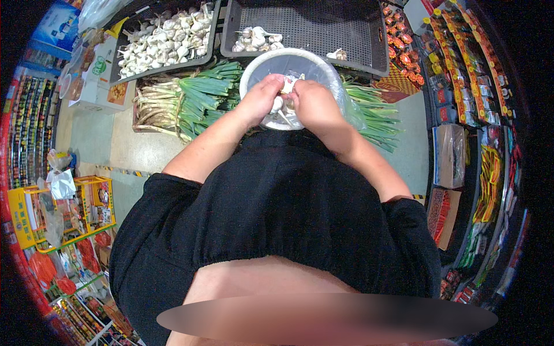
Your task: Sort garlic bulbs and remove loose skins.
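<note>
Both hands meet over a round white tub (281, 52) lined with a clear plastic bag (346, 97). A pale garlic bulb (287, 88) is pinched between the fingertips of my left hand (265, 98) and my right hand (317, 103); the fingers cover much of it. Just below the fingers, another garlic bulb with its stem (277, 105) shows inside the tub. My hands hide part of the tub's contents.
Beyond the tub, a black crate (215, 41) is heaped with white garlic (173, 39). A second crate (311, 26) holds a small garlic pile (258, 40). Leeks or green garlic (194, 91) lie left of the tub, more greens (374, 112) right. Packed shelves (458, 78) stand at right.
</note>
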The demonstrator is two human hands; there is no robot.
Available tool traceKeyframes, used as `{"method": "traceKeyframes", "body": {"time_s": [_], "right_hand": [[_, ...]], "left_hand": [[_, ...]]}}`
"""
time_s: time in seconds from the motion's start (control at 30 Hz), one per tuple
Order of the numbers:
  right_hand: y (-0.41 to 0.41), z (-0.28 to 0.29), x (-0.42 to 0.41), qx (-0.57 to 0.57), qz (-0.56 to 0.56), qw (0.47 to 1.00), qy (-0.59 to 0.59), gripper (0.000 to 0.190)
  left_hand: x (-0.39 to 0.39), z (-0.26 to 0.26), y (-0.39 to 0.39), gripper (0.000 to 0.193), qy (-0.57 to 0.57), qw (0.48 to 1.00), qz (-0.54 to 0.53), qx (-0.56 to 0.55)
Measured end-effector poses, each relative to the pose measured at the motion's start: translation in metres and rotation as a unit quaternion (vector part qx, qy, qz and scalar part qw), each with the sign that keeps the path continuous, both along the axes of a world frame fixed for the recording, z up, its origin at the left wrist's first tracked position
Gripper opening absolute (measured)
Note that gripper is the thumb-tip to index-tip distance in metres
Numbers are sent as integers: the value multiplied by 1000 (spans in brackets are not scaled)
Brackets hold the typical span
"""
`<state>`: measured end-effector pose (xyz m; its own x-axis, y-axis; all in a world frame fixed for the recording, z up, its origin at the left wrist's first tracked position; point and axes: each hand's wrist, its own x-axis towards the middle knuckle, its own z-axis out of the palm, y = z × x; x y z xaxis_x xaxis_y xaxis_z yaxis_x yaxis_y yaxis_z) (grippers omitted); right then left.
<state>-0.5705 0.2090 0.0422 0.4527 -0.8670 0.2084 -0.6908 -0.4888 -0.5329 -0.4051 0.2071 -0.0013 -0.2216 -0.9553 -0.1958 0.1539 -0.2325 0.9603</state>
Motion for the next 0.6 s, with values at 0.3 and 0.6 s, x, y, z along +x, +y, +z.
{"method": "traceKeyframes", "body": {"time_s": [0.3,0.6], "right_hand": [[-4,-22,-13,-58,16,998,20,17],[-13,-10,-3,65,-78,963,-250,22]], "left_hand": [[36,7,-14,37,274,960,-60,7],[25,14,-5,61,206,967,-148,-8]]}}
